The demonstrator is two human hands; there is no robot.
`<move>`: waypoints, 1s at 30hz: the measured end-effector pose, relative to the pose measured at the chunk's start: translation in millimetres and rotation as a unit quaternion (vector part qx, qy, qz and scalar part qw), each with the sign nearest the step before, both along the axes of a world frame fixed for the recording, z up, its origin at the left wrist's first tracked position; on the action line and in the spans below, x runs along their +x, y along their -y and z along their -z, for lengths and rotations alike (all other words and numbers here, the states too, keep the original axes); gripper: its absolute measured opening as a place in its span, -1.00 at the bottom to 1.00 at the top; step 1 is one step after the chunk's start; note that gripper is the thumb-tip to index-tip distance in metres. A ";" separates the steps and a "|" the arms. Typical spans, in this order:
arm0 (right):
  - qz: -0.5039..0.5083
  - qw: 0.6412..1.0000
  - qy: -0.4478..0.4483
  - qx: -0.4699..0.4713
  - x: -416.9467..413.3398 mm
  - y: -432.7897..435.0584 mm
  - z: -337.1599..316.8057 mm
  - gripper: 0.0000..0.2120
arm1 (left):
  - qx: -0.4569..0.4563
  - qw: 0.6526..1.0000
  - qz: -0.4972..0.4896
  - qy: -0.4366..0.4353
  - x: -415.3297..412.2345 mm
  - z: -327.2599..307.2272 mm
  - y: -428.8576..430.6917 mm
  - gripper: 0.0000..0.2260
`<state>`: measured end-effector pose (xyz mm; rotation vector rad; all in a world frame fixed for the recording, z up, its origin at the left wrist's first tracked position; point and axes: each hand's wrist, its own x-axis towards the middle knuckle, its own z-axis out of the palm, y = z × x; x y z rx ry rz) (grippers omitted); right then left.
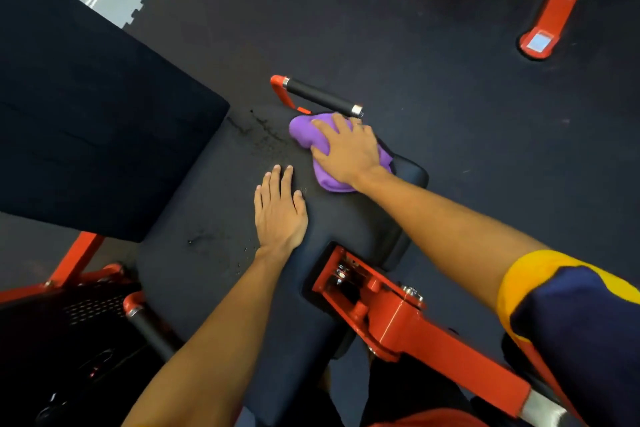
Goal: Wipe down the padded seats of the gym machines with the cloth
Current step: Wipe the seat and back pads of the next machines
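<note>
A black padded seat (214, 204) of a red-framed gym machine fills the middle of the view, with cracked, worn patches near its far end. A bunched purple cloth (306, 133) lies on the seat's far right part. My right hand (349, 149) presses flat on the cloth, fingers spread over it. My left hand (278, 211) rests flat on the bare seat just left of and nearer than the cloth, fingers straight. The black backrest pad (86, 121) rises at the left.
A black-gripped handle (320, 97) on a red bracket sticks out just beyond the cloth. A red frame arm (415, 333) runs from under the seat to the lower right. Another machine's red feet (540, 42) stand on the dark rubber floor at the top right.
</note>
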<state>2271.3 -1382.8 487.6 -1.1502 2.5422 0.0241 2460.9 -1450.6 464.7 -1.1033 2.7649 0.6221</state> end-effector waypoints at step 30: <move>0.079 0.989 0.123 -0.008 -30.7 73.5 10.6 -0.48 | -0.016 0.997 -0.081 0.007 -33.8 18.0 23.4 -0.45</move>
